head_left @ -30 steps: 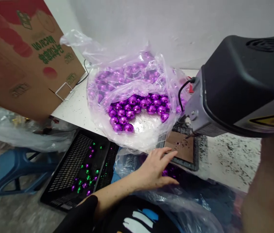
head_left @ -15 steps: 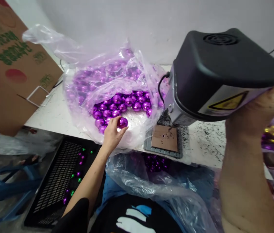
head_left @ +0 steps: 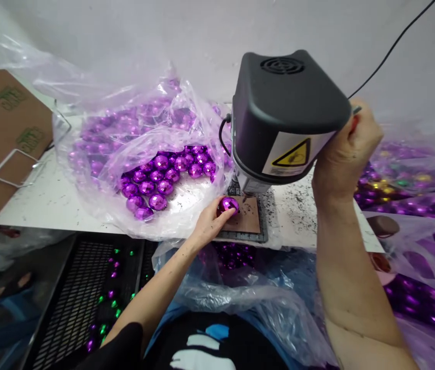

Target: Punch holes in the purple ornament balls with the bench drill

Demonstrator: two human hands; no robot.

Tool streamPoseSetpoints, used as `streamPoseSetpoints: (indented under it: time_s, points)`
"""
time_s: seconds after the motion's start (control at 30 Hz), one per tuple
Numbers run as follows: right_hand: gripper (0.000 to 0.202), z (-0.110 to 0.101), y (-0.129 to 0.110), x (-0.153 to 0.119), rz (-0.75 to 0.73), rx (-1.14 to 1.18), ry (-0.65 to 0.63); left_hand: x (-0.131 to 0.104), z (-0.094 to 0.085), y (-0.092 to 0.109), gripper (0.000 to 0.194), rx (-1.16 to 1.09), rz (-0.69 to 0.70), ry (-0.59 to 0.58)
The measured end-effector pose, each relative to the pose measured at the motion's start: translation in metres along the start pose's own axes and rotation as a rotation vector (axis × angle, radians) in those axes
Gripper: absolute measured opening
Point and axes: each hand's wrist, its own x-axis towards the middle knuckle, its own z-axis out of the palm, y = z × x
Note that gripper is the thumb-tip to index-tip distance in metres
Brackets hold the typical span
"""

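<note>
Left hand [head_left: 211, 220] pinches ball [head_left: 229, 205] over board [head_left: 250, 218], at machine's [head_left: 288, 105] 7 o'clock; right hand [head_left: 342, 156] at its 3 o'clock, grip unclear; loose pinch could let round ball roll off.

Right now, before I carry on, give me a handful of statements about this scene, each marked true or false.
1. The left hand has a shiny purple ball in its fingers. True.
2. The right hand hangs low, away from everything. False: it is raised at the side of the black machine.
3. The clear plastic bag is to the left of the machine. True.
4. The warning triangle on the machine is blue. False: it is yellow with a black border.
5. The black crate has small purple balls and green balls in it. True.
</note>
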Motion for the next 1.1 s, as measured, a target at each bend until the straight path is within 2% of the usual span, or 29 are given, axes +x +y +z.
streamPoseSetpoints:
  time_s: [0.13, 0.4, 0.53, 0.73, 0.93, 1.1]
  points:
    - [0.061, 0.000, -0.003, 0.000, 0.025, 0.035, -0.008, 0.006, 0.008, 0.001, 0.045, 0.136, 0.052, 0.044]
    - [0.057, 0.000, -0.002, -0.001, 0.032, 0.024, -0.010, 0.001, 0.029, -0.003, 0.048, 0.387, 0.322, 0.129]
    - [0.058, -0.001, -0.002, -0.001, 0.021, 0.041, -0.012, -0.001, 0.034, -0.005, 0.047, 0.389, 0.410, 0.173]
    - [0.057, 0.001, -0.002, -0.002, -0.002, 0.055, 0.002, 0.001, 0.032, -0.008, 0.041, 0.325, 0.361, 0.183]
    - [0.057, 0.002, 0.001, -0.003, -0.009, 0.078, 0.037, -0.001, 0.039, -0.005, 0.047, 0.372, 0.430, 0.196]
    - [0.057, 0.002, 0.003, -0.005, -0.001, 0.073, 0.064, 0.002, 0.044, -0.004, 0.045, 0.333, 0.358, 0.136]
